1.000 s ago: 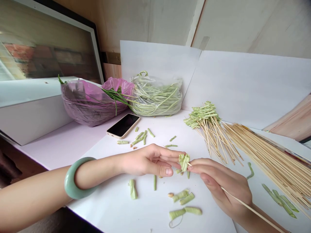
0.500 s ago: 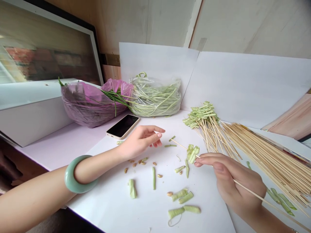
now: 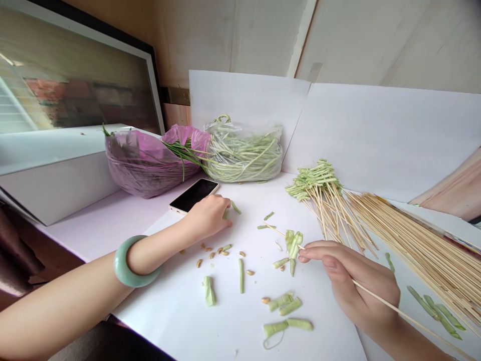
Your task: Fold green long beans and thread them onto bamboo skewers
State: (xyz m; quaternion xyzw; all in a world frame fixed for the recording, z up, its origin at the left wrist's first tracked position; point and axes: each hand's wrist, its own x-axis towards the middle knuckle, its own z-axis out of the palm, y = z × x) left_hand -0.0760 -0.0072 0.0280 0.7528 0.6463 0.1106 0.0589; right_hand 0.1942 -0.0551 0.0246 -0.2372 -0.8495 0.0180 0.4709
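Note:
My right hand (image 3: 356, 281) pinches a thin bamboo skewer (image 3: 391, 304), its tip pointing left over the white sheet. Flattened pieces of green bean (image 3: 293, 244) are threaded on the skewer just ahead of the fingertips. My left hand (image 3: 210, 215), with a jade-green bangle on its wrist, is closed beside the phone. A pale green bean piece (image 3: 226, 214) shows between its thumb and curled fingers, partly hidden. Another bean piece (image 3: 235, 207) lies just beyond those fingers. More cut bean pieces (image 3: 241, 276) and several small seeds (image 3: 250, 273) are scattered in front of my hands.
A phone (image 3: 193, 195) lies behind my left hand. Farther back stand a purple bag (image 3: 146, 168) of greens and a clear bag (image 3: 244, 155) of long beans. Finished skewers with beans (image 3: 313, 179) are piled at back right, beside many bare skewers (image 3: 409, 240).
My left hand has moved left and its fingers have curled in around a bean piece. My right hand still holds the skewer, shifted slightly left. The view has shifted a little.

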